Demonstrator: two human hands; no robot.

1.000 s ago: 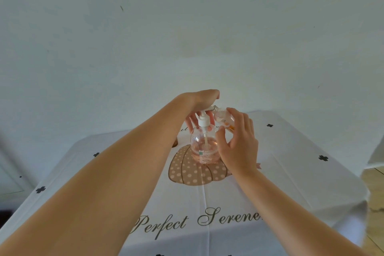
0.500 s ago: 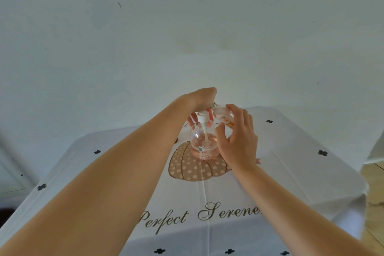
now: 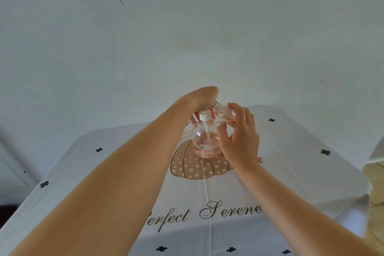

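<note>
One clear pump bottle [image 3: 205, 141] of pink liquid, upright mid-counter [image 3: 291, 172] on a dotted pumpkin print [image 3: 193, 169]. Pump head gripped from above by curled fingers of the left hand [image 3: 202, 97]. One small bottle [image 3: 225, 113] at its 1 o'clock, tilted, pinched in the right hand [image 3: 241, 137]. At 6 o'clock, printed: "Perfect Serene". Green label [image 3: 202, 147] unreadable.

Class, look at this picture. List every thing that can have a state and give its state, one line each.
pump bottle: upright on the tablecloth, part full of pink liquid, pump head fitted.
small bottle: tilted, held off the table by the pump head.
left hand: on top of the pump head, fingers curled round it.
right hand: grips the small bottle.
tablecloth: spread over the table, creased down the middle.
</note>
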